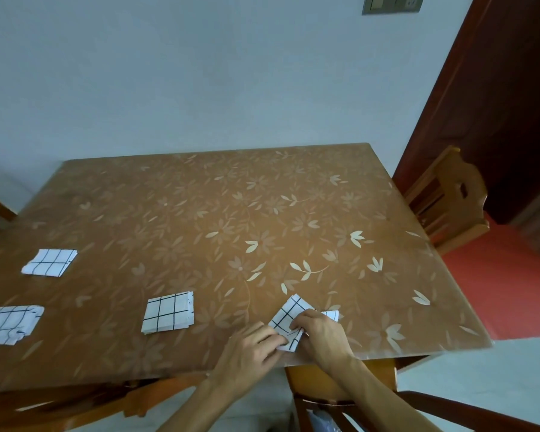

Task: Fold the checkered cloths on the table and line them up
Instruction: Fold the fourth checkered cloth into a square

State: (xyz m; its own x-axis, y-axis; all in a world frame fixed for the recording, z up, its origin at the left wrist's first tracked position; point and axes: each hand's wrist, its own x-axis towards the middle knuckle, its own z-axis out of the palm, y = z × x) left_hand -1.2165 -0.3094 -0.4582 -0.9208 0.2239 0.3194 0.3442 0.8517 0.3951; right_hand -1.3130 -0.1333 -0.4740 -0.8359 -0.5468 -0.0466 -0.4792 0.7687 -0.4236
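Note:
Near the table's front edge lies a small white cloth with a black grid [289, 316], partly folded and skewed. My left hand [250, 353] pinches its near corner. My right hand [321, 333] lies over its right side with fingers curled onto the fabric, hiding part of it. Three folded checkered cloths lie to the left: one at the centre front [169, 313], one at the far left front [10, 324], one further back on the left [50, 262].
The brown table [231, 213] has a floral cover and stands against a grey wall. Wooden chairs stand at the right [446, 201] and under the front edge [340, 388]. A dark red door [496, 88] is at the right.

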